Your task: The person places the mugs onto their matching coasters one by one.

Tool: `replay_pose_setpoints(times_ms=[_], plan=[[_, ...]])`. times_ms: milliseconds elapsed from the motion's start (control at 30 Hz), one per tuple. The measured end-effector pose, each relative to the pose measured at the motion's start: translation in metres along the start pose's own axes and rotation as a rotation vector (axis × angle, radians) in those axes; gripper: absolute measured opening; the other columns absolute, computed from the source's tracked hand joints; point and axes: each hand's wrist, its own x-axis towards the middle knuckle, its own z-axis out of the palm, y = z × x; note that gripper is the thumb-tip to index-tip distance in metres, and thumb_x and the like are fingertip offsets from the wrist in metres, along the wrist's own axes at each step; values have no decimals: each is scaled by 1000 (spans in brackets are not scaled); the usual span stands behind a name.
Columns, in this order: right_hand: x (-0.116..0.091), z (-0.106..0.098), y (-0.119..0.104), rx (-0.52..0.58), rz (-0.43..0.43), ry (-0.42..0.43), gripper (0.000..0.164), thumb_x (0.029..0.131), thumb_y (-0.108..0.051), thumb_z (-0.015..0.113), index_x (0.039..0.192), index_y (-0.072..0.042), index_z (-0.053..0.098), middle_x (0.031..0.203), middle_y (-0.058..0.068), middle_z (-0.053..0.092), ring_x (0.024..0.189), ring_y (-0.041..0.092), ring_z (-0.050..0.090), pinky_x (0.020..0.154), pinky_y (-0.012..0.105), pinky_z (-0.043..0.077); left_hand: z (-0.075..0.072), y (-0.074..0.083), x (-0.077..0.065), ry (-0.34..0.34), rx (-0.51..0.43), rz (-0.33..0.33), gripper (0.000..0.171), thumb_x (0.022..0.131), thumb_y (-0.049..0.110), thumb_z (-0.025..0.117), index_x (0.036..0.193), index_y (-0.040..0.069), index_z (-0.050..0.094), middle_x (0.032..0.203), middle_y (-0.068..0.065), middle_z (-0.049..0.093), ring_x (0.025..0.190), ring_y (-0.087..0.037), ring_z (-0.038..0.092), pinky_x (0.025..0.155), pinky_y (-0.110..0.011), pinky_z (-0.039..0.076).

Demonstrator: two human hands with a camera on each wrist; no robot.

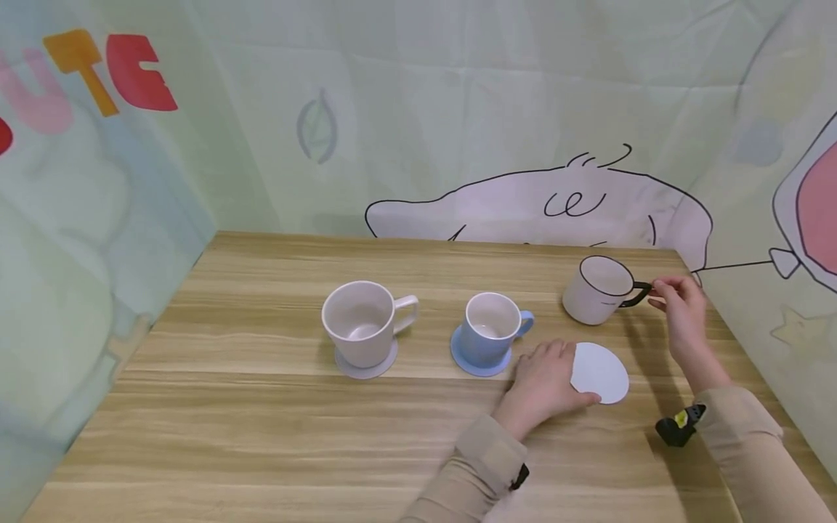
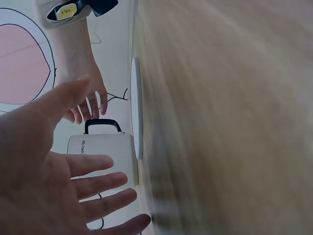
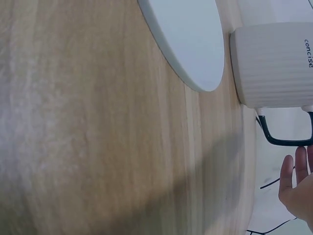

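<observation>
A white mug point(image 1: 591, 298) with a dark rim and black handle point(image 1: 637, 294) stands at the back right; "concise" is printed on it in the right wrist view. My right hand point(image 1: 683, 309) is at that handle, its fingertips touching or just short of it, not curled round it. A round white coaster point(image 1: 601, 374) lies flat in front of this mug. Over the coaster's left edge is my left hand point(image 1: 543, 381), thumb and fingers spread; whether it touches the coaster I cannot tell. In the left wrist view its fingers point(image 2: 102, 183) look straight, holding nothing.
Left of my left hand, a blue mug point(image 1: 487, 338) stands on a blue coaster point(image 1: 463, 356). Farther left, a larger white mug point(image 1: 360, 323) rests on a pale coaster point(image 1: 366, 370). The wooden table point(image 1: 261, 436) meets printed cloth point(image 1: 405, 109) behind and at the sides.
</observation>
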Motion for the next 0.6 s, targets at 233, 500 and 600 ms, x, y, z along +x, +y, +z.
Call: replay_pose_setpoints(times_ms=[233,500,600], plan=[[5,2,4,4,50,29,14,94,-2,54,85,-12,58,81,-8,58,73,1,60,64,12,52,5,7,6,-55,87,-65,79,81,69,58,144,26,40,146,10,43,135,-9,40,101,-32,40],[9,6,8,-15,86,13,13,95,-5,53,87,-14,58,80,-12,59,74,-1,58,64,11,51,5,14,14,-113,162,-90,84,77,70,62,146,28,36,149,11,36,139,-10,33,106,-38,36],[10,9,9,-41,95,13,12,95,-7,54,87,-15,57,79,-14,60,73,-2,58,64,11,49,5,15,16,-118,176,-89,87,75,70,64,146,27,36,148,11,37,139,-11,34,105,-38,37]])
